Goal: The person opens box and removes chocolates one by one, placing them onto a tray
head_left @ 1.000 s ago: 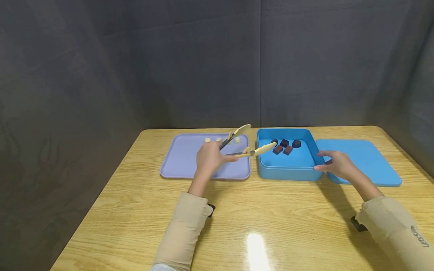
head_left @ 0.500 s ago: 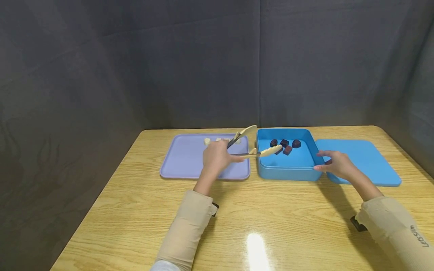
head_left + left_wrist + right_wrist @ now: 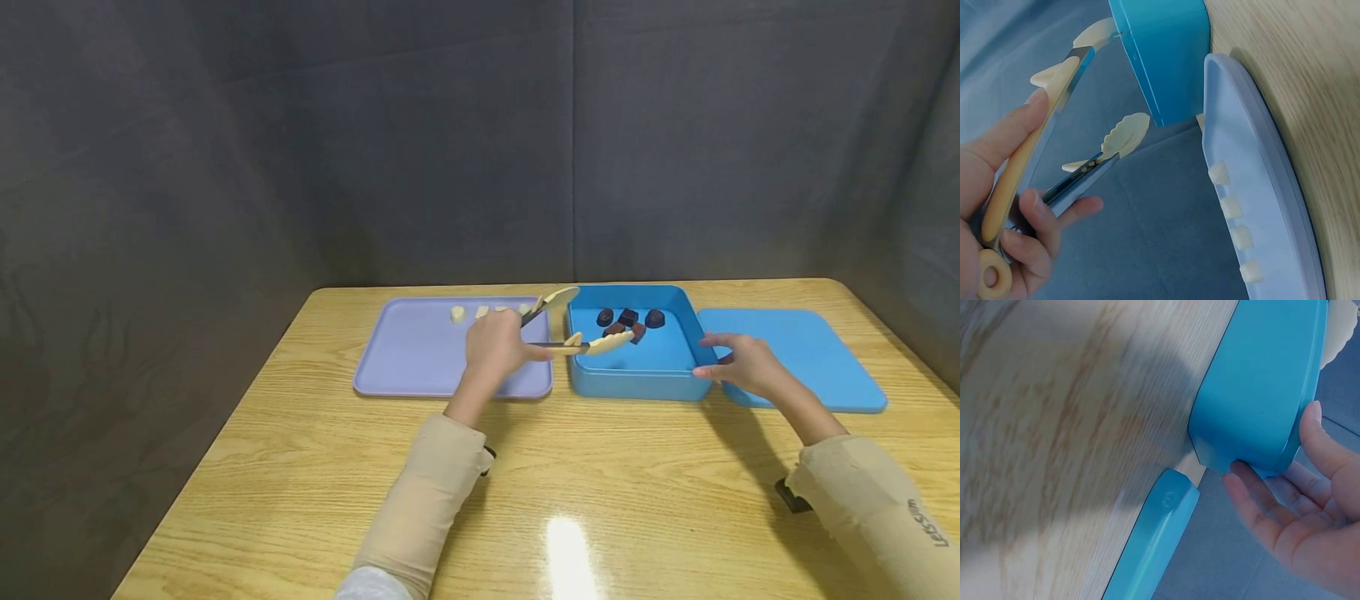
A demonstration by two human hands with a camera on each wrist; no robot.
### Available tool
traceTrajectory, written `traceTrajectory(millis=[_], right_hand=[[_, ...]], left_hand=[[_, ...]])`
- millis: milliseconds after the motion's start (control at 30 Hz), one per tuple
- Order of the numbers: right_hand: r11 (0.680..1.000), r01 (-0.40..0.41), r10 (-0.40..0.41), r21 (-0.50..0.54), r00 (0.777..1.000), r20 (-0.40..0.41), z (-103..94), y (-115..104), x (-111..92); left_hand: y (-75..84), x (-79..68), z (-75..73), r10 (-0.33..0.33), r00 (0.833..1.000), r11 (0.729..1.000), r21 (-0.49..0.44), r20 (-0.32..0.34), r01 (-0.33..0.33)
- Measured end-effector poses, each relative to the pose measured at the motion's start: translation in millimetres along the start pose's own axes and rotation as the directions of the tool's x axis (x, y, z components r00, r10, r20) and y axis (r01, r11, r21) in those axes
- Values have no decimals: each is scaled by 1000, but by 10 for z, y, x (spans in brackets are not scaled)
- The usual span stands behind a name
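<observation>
My left hand (image 3: 495, 343) grips a pair of tongs (image 3: 1016, 169) with cream scalloped tips and metal arms. The tongs are spread wide, with nothing between their tips, which reach over the left side of the blue box (image 3: 645, 386). Several dark brown chocolate-like pieces (image 3: 655, 319) lie inside the box, one or two partly hidden behind the lower tong tip. At the box's near right corner, my right hand (image 3: 750, 364) holds the wall, its thumb (image 3: 1316, 428) by the rim and its fingers against the outside.
Left of the box lies a lilac tray (image 3: 412, 350) with several small white pieces (image 3: 1230, 207) in a row near its far edge. A flat blue lid (image 3: 813, 358) lies to the right of the box. Behind the wooden table (image 3: 600, 467) hangs a dark grey curtain (image 3: 450, 167).
My left hand has moved right with the spread tongs, from above the tray toward the box, and their tips have come over its left part. My right hand stays at the box.
</observation>
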State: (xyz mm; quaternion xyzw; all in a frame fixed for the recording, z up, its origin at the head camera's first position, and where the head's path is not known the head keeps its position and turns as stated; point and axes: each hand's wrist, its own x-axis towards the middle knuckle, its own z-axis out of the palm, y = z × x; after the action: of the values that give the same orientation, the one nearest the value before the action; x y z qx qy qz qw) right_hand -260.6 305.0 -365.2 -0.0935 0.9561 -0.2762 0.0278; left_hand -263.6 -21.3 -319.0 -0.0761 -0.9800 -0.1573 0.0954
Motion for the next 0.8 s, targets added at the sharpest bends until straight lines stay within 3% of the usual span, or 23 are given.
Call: traceTrajectory(millis=[800], right_hand=[[1000,-15,15,-7,1000,1,-2,-17,3]], left_hand=[[218,99,163,22,999,999,27,36,-23]])
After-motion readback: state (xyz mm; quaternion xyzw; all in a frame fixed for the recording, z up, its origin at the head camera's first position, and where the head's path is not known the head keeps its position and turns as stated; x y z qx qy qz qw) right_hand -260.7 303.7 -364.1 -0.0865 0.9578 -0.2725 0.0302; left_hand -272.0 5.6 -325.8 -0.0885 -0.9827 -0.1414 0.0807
